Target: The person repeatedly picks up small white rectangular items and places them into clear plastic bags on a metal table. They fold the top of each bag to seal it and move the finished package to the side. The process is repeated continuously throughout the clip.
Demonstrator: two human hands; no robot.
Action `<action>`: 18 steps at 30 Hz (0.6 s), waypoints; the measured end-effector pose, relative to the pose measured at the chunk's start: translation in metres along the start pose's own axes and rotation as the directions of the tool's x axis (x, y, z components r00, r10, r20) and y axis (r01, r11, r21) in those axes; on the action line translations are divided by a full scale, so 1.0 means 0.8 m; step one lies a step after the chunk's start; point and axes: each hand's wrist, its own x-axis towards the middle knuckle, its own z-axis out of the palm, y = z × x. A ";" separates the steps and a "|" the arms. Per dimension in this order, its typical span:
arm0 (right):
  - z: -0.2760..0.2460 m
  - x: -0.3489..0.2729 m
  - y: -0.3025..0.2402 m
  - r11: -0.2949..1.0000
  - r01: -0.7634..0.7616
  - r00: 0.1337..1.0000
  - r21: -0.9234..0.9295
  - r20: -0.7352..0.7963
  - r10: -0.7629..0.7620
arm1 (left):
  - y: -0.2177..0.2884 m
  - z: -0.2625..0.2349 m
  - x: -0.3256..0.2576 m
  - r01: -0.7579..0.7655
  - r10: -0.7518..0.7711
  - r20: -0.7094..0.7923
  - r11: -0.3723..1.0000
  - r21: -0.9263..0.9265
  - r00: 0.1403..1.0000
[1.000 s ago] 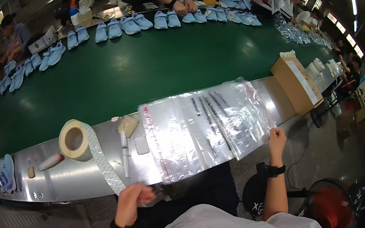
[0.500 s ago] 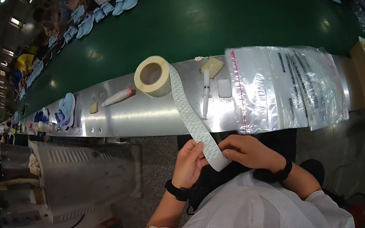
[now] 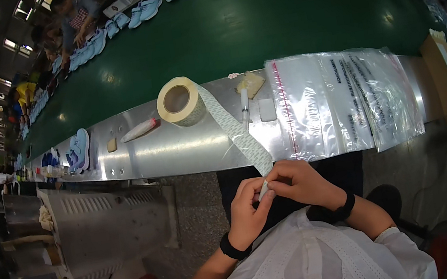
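Observation:
A roll of pale printed tape or labels (image 3: 181,104) stands on the metal ledge, and its loose strip (image 3: 235,129) runs down toward me, twisted near the end. My left hand (image 3: 248,203) is closed on the strip's end, thumb against fingers. Right beside it, my right hand (image 3: 292,183) pinches the strip just above, so both sets of fingertips nearly meet. A syringe (image 3: 244,107) lies behind the strip, partly covered by it. Next to it are a tan sponge piece (image 3: 250,85) and a white block (image 3: 267,110).
Clear plastic bags (image 3: 311,110) lie on the ledge to the right, with a cardboard box (image 3: 444,77) beyond. A white tube with a red tip (image 3: 140,129) and light-blue shoes (image 3: 80,150) sit leftward. Behind runs a green belt (image 3: 208,33) lined with shoes; people work at far left.
The strip's end, flat and broad before, is now twisted and folded between my fingers. My left hand has moved slightly right and down, closer to my right. The view has shifted slightly.

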 end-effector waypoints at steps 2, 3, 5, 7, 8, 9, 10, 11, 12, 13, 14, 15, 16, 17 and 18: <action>0.003 0.005 -0.002 0.999 0.012 0.999 -0.048 -0.038 -0.014 | -0.006 0.001 0.003 0.039 -0.045 -0.030 0.985 -0.168 0.999; 0.003 0.007 -0.004 0.997 0.005 0.999 -0.072 -0.050 -0.008 | -0.006 -0.002 0.006 0.047 -0.056 -0.045 0.982 -0.182 0.997; 0.002 0.007 -0.006 0.992 -0.025 0.997 -0.122 -0.077 0.016 | -0.005 -0.008 0.013 0.063 -0.074 -0.070 0.987 -0.150 0.995; -0.004 0.004 -0.011 0.989 -0.089 0.992 -0.116 -0.102 0.077 | 0.000 -0.017 0.025 0.071 -0.075 -0.090 0.996 -0.052 0.993; -0.008 0.002 -0.012 0.986 -0.124 0.987 -0.114 -0.118 0.110 | 0.000 -0.019 0.029 0.033 -0.043 -0.163 0.997 -0.068 0.986; -0.015 -0.002 -0.008 0.975 -0.131 0.991 -0.179 -0.063 0.122 | 0.002 -0.022 0.035 -0.061 0.070 -0.222 0.997 0.046 0.973; -0.026 -0.009 -0.003 0.959 -0.133 0.991 -0.249 -0.009 0.135 | 0.005 -0.026 0.044 -0.208 0.268 -0.233 0.945 0.253 0.935; -0.037 -0.015 0.004 0.939 -0.132 0.987 -0.316 0.043 0.154 | 0.009 -0.026 0.053 -0.332 0.456 -0.203 0.830 0.448 0.866; -0.048 -0.015 0.017 0.930 -0.163 0.986 -0.331 -0.025 0.164 | 0.017 -0.018 0.061 -0.392 0.465 -0.098 0.827 0.402 0.880; -0.056 -0.011 0.017 0.892 -0.233 0.965 -0.386 -0.208 0.162 | 0.023 -0.008 0.068 -0.443 0.471 0.008 0.824 0.353 0.882; -0.062 -0.004 0.024 0.821 -0.221 0.919 -0.527 -0.395 -0.006 | 0.021 0.006 0.076 -0.478 0.454 0.149 0.832 0.282 0.878; -0.065 0.005 0.038 0.722 -0.240 0.825 -0.649 -0.528 -0.201 | 0.015 0.022 0.085 -0.522 0.445 0.312 0.820 0.234 0.839; -0.067 0.011 0.052 0.638 -0.284 0.810 -0.715 -0.536 -0.240 | 0.000 0.042 0.092 -0.555 0.444 0.378 0.786 0.270 0.813; -0.072 0.019 0.063 0.545 -0.330 0.788 -0.770 -0.543 -0.290 | -0.009 0.057 0.103 -0.599 0.446 0.445 0.741 0.302 0.776; -0.077 0.026 0.071 0.446 -0.378 0.767 -0.811 -0.544 -0.340 | -0.013 0.060 0.105 -0.588 0.398 0.476 0.721 0.366 0.784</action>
